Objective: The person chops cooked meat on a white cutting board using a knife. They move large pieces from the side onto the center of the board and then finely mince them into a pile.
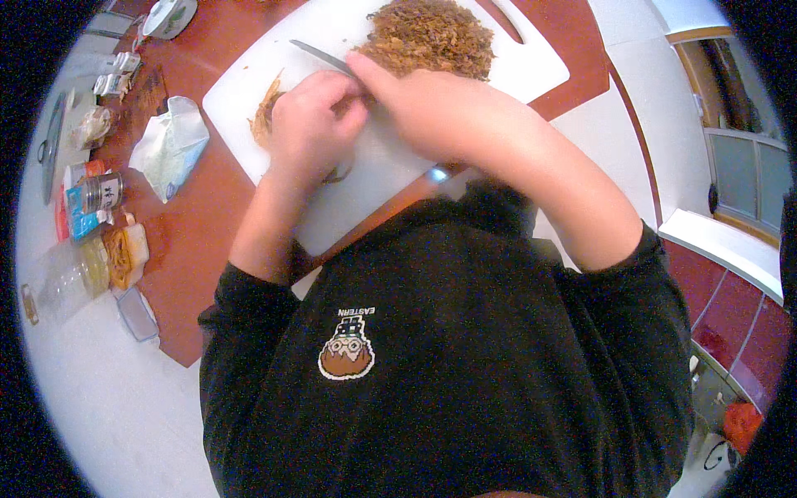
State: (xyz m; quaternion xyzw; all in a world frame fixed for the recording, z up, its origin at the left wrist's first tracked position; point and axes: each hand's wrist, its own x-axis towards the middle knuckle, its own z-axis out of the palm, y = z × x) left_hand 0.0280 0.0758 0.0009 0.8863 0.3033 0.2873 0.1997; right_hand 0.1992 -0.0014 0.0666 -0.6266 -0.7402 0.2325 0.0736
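Note:
A knife (317, 55) is gripped in my right hand (417, 103), its blade pointing to the upper left and its handle hidden. My left hand (314, 115) is curled right beside the blade; whether anything is between its fingers cannot be seen. Both hands are over a white cutting board (243, 81). A heap of finely chopped brown food (429, 37), perhaps preserved vegetable, lies at the board's far side. Longer brownish strips (263, 121) show left of my left hand, partly covered by it. A small dark strip (339, 173) is just below that hand.
The board rests on a reddish-brown table (187, 249). To the left stand a soft tissue pack (174, 149), a lidded jar (103, 192), a large clear plastic bottle (75, 274) and a clear plastic box (137, 314). A white bowl (168, 18) sits at the far left.

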